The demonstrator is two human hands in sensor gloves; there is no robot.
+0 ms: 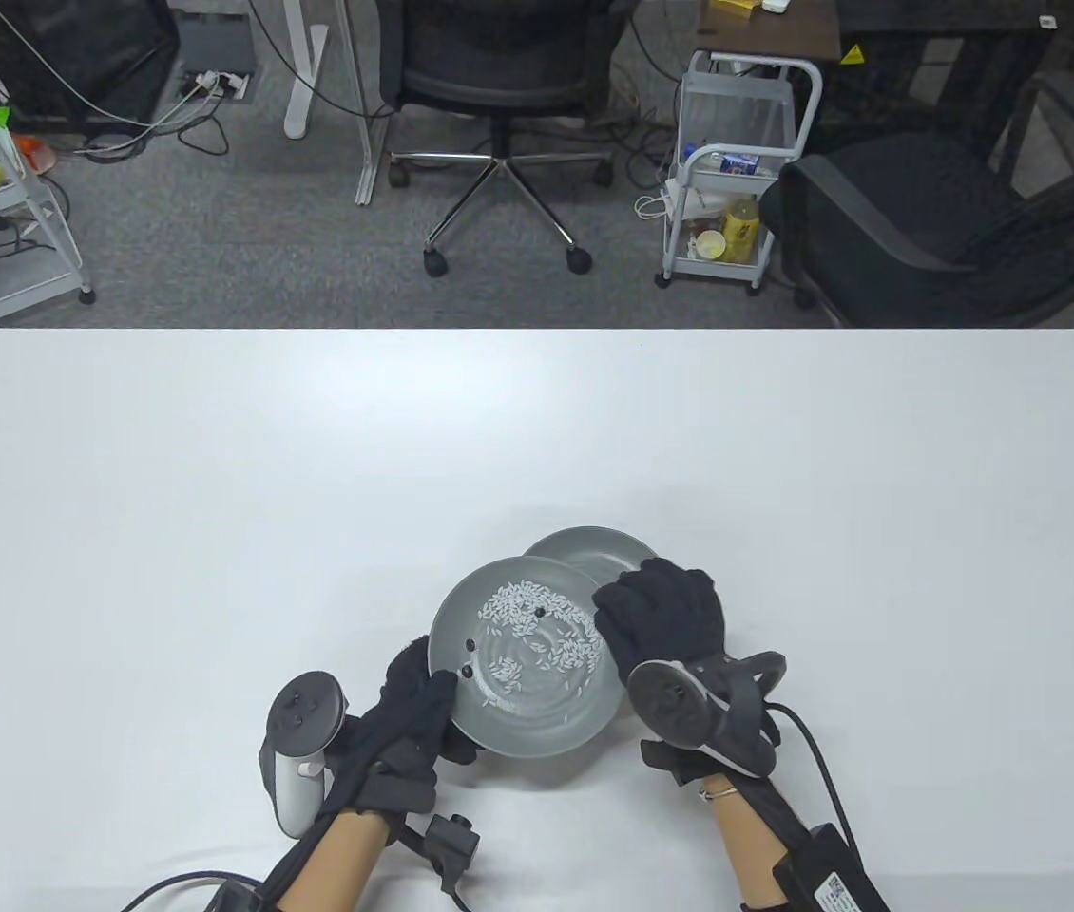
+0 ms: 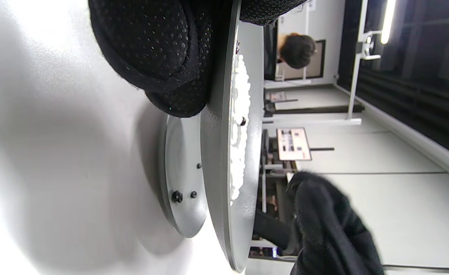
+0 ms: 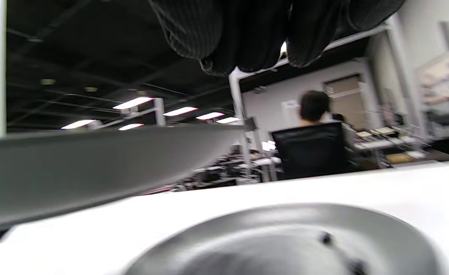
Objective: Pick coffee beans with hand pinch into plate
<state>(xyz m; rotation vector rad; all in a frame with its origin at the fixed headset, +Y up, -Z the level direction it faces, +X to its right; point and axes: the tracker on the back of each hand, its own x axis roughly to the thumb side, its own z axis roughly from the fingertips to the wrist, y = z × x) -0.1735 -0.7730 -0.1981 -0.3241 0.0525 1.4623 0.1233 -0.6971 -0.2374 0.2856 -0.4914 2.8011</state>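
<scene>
Left hand (image 1: 409, 708) grips the rice plate (image 1: 527, 655) at its 8 o'clock rim, lifted off the worktop (image 1: 214, 494) and tilted; three coffee beans (image 1: 468, 658) lie among rice, too small to show any long axis; right hand (image 1: 661, 617) hovers at 3 o'clock, fingers together; second plate (image 1: 594, 549) at 1 o'clock holds beans.

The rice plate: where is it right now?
The rice plate is at the near centre of the table view, lifted and gripped at its rim by the left hand, partly covering the second plate behind it; the right hand hovers at its right edge.
</scene>
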